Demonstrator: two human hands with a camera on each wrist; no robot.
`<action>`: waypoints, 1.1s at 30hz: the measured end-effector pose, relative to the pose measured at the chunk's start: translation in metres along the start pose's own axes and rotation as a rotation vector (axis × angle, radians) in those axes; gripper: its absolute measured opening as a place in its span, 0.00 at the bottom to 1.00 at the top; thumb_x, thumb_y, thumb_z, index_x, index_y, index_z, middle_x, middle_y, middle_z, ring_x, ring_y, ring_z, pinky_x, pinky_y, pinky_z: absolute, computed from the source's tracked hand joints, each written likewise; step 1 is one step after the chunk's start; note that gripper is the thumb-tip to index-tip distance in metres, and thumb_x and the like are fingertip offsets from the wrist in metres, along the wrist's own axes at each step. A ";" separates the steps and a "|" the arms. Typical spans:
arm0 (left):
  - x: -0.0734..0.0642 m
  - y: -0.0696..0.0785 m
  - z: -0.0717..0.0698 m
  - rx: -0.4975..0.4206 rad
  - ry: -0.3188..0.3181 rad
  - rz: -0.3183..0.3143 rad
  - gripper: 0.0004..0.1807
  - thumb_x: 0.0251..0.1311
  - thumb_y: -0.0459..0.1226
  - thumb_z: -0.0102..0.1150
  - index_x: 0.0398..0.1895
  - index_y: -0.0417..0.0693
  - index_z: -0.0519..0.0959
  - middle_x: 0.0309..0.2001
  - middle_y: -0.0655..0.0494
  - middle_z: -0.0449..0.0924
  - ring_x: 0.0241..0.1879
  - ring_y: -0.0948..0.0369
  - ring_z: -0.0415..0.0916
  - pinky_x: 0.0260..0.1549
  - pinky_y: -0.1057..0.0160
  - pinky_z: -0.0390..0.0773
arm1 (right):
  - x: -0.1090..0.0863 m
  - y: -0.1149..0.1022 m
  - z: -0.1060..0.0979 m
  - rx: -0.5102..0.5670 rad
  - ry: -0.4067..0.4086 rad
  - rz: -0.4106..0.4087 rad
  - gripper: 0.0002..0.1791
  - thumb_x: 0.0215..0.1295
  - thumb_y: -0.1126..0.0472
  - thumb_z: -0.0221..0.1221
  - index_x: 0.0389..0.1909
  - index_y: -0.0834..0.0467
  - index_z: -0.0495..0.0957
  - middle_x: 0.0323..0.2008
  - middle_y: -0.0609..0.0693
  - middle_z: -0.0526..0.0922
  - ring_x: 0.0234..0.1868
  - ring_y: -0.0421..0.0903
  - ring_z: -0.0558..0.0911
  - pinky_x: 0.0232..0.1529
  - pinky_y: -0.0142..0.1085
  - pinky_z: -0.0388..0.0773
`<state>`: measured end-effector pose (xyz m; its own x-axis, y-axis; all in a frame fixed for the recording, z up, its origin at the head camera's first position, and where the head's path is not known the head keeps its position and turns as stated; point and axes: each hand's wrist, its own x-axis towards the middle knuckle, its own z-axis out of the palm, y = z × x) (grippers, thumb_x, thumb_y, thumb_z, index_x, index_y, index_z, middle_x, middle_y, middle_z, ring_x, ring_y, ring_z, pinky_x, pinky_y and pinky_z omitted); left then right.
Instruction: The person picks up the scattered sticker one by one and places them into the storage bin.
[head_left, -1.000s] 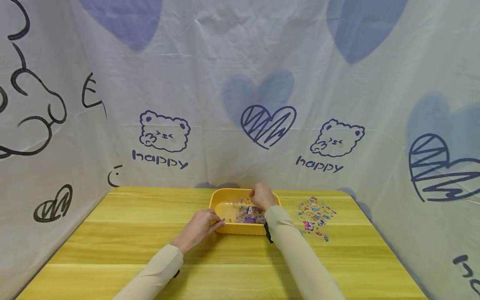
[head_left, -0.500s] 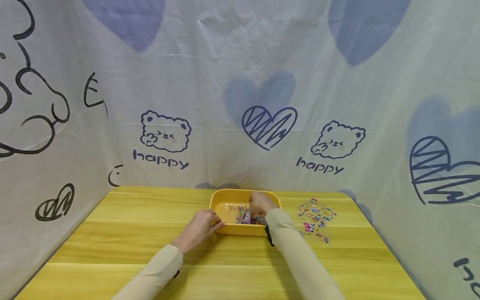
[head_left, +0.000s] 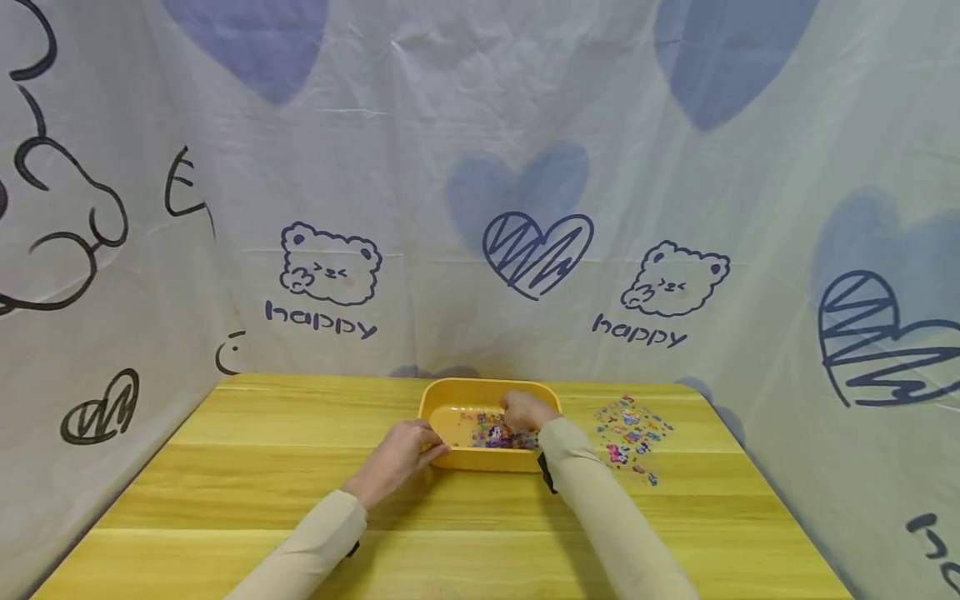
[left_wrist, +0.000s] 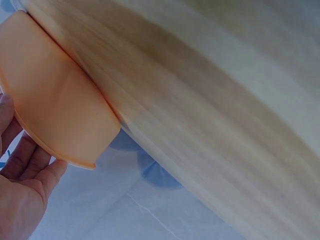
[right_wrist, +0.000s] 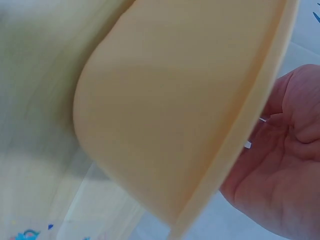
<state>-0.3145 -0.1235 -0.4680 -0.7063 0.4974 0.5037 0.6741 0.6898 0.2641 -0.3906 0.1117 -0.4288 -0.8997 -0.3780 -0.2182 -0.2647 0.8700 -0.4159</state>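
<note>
A pale fabric backdrop (head_left: pixel 450 108) with hearts, bears and "happy" printed on it rises behind the far edge of the counter (head_left: pixel 225 508) and flanks both sides. The wood-grain counter runs on from the tray to the left edge and toward the person; at the far side only a narrow strip lies between tray and edge. Two cream sleeves, a left sleeve (head_left: pixel 300 546) and a right sleeve (head_left: pixel 611 517), reach in over the near part.

The yellow tray (head_left: pixel 480 459) sits upright near the far edge, opening upward, its long axis running left to right, roughly parallel to that edge. To its right, well short of the counter's right edge, lies a spread of colourful pieces (head_left: pixel 630 433).

The left hand (head_left: pixel 397 458) pinches the tray's near left corner, its grip closed over the rim. The right hand (head_left: pixel 528 412) dips inside the right half with fingers bent; how tight its grip is, and on what, I cannot tell. Small mixed bits (head_left: pixel 491 432) cover the tray's middle and right floor, beside that hand.
</note>
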 end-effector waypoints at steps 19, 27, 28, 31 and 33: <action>0.000 -0.001 0.004 -0.006 0.016 0.000 0.06 0.57 0.38 0.68 0.29 0.45 0.88 0.29 0.55 0.85 0.29 0.64 0.81 0.29 0.74 0.79 | -0.021 0.022 0.000 -0.033 0.322 -0.094 0.11 0.67 0.65 0.58 0.47 0.63 0.84 0.43 0.56 0.86 0.43 0.49 0.83 0.48 0.45 0.82; 0.000 0.002 0.004 -0.016 0.013 0.007 0.05 0.57 0.37 0.68 0.29 0.44 0.88 0.29 0.54 0.85 0.29 0.63 0.81 0.29 0.73 0.80 | -0.035 0.044 -0.007 0.021 0.498 -0.057 0.08 0.70 0.62 0.58 0.41 0.59 0.85 0.39 0.53 0.86 0.36 0.46 0.81 0.43 0.43 0.82; 0.000 0.002 0.004 -0.017 0.013 0.007 0.05 0.57 0.37 0.68 0.29 0.44 0.88 0.29 0.54 0.85 0.29 0.63 0.81 0.29 0.73 0.80 | -0.037 0.047 -0.008 0.026 0.512 -0.047 0.08 0.70 0.62 0.58 0.41 0.59 0.85 0.39 0.53 0.86 0.36 0.46 0.81 0.43 0.43 0.82; 0.000 0.001 0.003 -0.012 0.018 -0.003 0.06 0.57 0.38 0.68 0.30 0.45 0.88 0.29 0.55 0.85 0.29 0.64 0.81 0.29 0.73 0.80 | -0.039 0.055 -0.011 0.032 0.554 -0.037 0.09 0.70 0.63 0.57 0.42 0.61 0.84 0.40 0.55 0.86 0.37 0.47 0.82 0.43 0.43 0.82; -0.001 0.001 0.002 -0.011 0.021 -0.005 0.06 0.57 0.38 0.68 0.30 0.45 0.88 0.29 0.55 0.85 0.29 0.64 0.81 0.29 0.74 0.80 | -0.041 0.060 -0.012 0.036 0.580 -0.035 0.09 0.69 0.65 0.57 0.43 0.63 0.84 0.39 0.56 0.86 0.37 0.48 0.82 0.42 0.43 0.82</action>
<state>-0.3138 -0.1223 -0.4695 -0.7047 0.4830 0.5197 0.6733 0.6861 0.2755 -0.3740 0.1835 -0.4342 -0.9363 -0.1627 0.3114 -0.2952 0.8447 -0.4465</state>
